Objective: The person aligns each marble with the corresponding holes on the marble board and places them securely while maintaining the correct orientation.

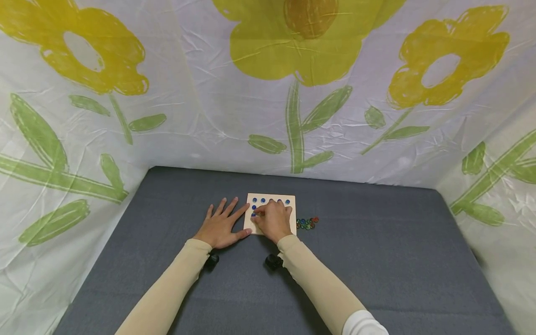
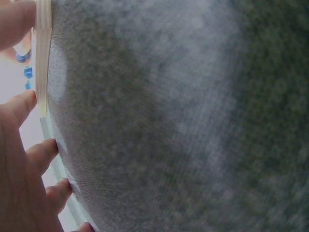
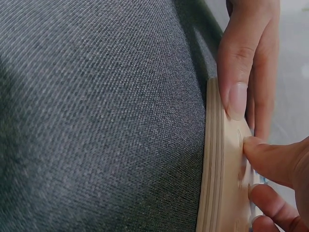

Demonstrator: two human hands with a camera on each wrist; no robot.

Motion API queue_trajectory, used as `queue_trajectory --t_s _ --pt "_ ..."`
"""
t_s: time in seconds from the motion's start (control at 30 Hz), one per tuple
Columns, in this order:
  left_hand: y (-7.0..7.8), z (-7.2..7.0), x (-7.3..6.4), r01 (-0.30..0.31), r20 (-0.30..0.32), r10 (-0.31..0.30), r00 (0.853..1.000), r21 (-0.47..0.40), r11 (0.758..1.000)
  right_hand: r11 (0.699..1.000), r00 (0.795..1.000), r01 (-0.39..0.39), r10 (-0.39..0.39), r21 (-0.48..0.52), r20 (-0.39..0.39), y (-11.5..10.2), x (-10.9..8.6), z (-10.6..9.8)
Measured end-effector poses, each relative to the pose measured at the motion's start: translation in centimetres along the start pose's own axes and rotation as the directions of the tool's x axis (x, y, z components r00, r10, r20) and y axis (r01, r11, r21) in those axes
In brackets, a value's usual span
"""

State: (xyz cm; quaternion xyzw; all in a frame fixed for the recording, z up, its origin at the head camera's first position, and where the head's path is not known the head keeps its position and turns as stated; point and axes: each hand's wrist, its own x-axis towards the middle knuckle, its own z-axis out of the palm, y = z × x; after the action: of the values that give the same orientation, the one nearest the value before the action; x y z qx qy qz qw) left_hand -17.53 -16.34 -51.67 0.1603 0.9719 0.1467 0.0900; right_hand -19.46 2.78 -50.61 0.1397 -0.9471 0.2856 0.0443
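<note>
A square plywood board (image 1: 248, 223) lies on the table, with blue marbles (image 1: 263, 200) set along its far row and down its left column. My left hand (image 1: 219, 228) lies flat with fingers spread, its thumb and index fingertip on the board's left side. Over the board, my right hand (image 1: 274, 218) pinches a blue marble (image 2: 22, 57) between thumb and fingertips at the left column. In the right wrist view, the right thumb (image 3: 273, 157) is low over the board's face, near shallow round hollows. The right hand covers the middle of the board.
Just right of the board sits a small cluster of green, blue and red marbles (image 1: 307, 224). A dark grey cloth (image 1: 398, 260) covers the table. White sheets painted with yellow flowers (image 1: 201, 116) hang behind and at the sides.
</note>
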Motion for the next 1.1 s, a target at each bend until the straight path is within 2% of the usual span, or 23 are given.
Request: queue_trajectory --t_s 0.27,0.53,1.1 --pt "0.1 -0.1 0.0 0.002 0.004 -0.002 1.000 0.003 1.000 1.000 1.000 -0.003 0.003 0.008 0.004 0.1 0.0 -0.1" --pt "0.0 -0.1 0.0 0.002 0.004 -0.002 1.000 -0.001 1.000 0.999 1.000 -0.007 0.008 0.046 -0.027 0.2 -0.3 -0.4" --pt "0.0 0.1 0.1 0.016 0.015 -0.016 1.000 0.002 1.000 0.991 0.997 0.018 -0.008 0.136 -0.075 2.5 -1.7 -2.9"
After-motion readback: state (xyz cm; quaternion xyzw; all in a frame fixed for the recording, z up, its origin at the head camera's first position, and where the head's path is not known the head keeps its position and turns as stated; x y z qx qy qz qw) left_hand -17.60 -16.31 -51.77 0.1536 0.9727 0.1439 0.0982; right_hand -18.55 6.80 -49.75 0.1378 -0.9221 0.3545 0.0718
